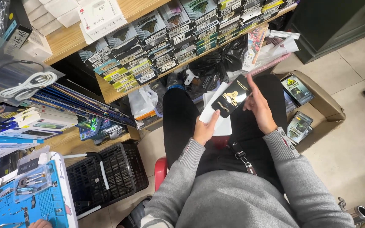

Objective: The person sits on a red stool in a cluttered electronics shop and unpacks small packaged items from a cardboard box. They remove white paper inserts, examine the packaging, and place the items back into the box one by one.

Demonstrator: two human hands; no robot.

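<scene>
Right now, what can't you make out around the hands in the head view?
- Left hand: fingertips hidden behind the white card.
- Right hand: fingertips covered by the black packet.
- White card: mostly hidden by the packet.
- Cardboard box: contents partly hidden by the right forearm.

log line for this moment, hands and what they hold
left hand: holds white sleeve | right hand: on black packet | cardboard box: right, on floor | black crate: left

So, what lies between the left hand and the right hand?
In the head view, a black packet with a yellow emblem spans between the left hand and the right hand, with white sheets beneath it.
</scene>
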